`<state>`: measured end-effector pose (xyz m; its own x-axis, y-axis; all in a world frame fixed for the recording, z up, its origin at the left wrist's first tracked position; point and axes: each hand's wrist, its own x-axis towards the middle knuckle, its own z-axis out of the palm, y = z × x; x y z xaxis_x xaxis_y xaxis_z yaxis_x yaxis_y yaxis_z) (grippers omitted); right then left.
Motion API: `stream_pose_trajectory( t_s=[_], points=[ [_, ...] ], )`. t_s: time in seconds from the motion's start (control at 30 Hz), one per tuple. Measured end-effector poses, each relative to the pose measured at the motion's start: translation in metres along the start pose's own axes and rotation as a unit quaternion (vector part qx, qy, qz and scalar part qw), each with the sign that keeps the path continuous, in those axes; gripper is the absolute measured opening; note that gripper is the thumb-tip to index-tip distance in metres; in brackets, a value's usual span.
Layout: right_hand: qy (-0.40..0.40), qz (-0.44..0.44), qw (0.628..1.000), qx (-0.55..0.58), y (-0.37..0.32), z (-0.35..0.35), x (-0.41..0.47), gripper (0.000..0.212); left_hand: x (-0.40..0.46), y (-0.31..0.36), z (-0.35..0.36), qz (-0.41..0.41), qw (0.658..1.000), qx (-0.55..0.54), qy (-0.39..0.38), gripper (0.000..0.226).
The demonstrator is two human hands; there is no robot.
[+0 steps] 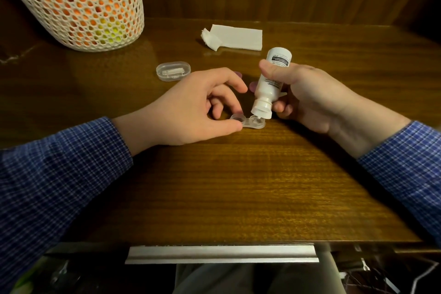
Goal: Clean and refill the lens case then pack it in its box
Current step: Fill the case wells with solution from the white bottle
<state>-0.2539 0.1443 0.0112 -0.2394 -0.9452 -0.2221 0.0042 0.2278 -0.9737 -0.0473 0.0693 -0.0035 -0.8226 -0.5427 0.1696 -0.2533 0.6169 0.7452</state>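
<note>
Closest to the camera there's just bare wooden desk (pixel 238 186) and two blue checked sleeves. A bit further in, the clear lens case (pixel 248 122) sits flat on the desk with both wells uncapped. The left hand (pixel 191 112) pinches its left end between thumb and fingertips. The right hand (pixel 307 100) is wrapped around a white solution bottle (pixel 269 81), tipped nozzle-down right over the right well. Two purple caps (pixel 253 86) peek out behind. Further back: a clear oval box (pixel 173 71), a folded tissue (pixel 235 37), and a white mesh basket (pixel 78 2).
</note>
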Motion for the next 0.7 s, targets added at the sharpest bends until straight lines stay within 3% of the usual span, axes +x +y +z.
stream_pose_trajectory(
  t_s=[0.7],
  points=[
    [0.013,0.013,1.0,0.015,0.0004,0.0008,0.0,0.034,-0.0001,-0.0019,-0.0007,0.0,1.0,-0.002,-0.004,0.055]
  ],
)
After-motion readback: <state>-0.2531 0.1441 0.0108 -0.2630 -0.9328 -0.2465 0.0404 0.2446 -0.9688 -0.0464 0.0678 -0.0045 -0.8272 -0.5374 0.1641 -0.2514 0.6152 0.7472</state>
